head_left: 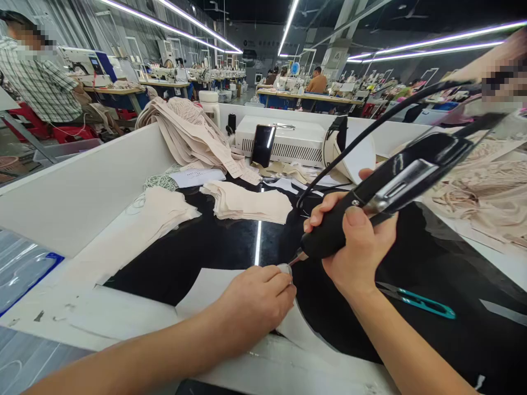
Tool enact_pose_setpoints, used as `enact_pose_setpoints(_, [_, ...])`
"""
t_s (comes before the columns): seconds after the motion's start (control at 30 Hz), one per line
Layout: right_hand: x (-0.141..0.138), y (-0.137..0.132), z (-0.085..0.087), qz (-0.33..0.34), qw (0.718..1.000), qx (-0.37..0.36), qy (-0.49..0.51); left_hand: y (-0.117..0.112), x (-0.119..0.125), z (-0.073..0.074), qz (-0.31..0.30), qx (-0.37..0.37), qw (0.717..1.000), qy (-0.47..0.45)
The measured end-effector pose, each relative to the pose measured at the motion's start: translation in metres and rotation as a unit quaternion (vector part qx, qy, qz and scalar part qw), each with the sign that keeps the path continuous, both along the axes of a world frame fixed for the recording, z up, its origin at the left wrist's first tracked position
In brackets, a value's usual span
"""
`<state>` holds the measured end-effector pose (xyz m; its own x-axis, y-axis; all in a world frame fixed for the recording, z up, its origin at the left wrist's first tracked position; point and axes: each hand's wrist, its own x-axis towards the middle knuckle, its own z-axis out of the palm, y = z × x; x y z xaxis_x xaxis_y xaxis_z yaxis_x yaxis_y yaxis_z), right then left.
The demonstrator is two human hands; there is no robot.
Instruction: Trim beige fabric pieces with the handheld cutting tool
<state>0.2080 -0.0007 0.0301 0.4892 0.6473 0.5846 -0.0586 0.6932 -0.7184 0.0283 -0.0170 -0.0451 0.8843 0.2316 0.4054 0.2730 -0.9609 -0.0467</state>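
Note:
My right hand (pixel 362 247) is wrapped around a black corded hand tool (pixel 395 175) with a silver metal lever on its side. Its body slants up to the right, and a thin coppery tip (pixel 298 257) points down towards my left hand. My left hand (pixel 259 296) is closed, pinching a small whitish piece (pixel 285 269) right by that tip; whether the two touch I cannot tell. Under my left hand lies a white sheet (pixel 206 288) with a curved edge, on the black table surface (pixel 185 247). Teal-handled scissors (pixel 428 304) lie beside my right forearm.
Stacks of cream fabric pieces (pixel 253 203) lie ahead, with a larger fabric pile (pixel 193 126) behind. A phone (pixel 263 145) leans against a white vented box (pixel 284 134). Low white walls (pixel 82 197) edge the table. Beige cloth (pixel 486 186) lies right. A person (pixel 41 82) is at left.

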Motion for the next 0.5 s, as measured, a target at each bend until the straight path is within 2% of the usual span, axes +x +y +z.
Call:
enact_pose_setpoints(0.3, [-0.001,0.003,-0.007,-0.011,0.999,0.037,-0.019,-0.009,-0.006,0.003,0.029,-0.009,0.999,-0.017])
enact_pose_setpoints(0.5, [-0.002,0.004,-0.009,-0.008,0.999,0.046,-0.021,-0.011,-0.007,0.007,0.044,0.016,0.998,-0.051])
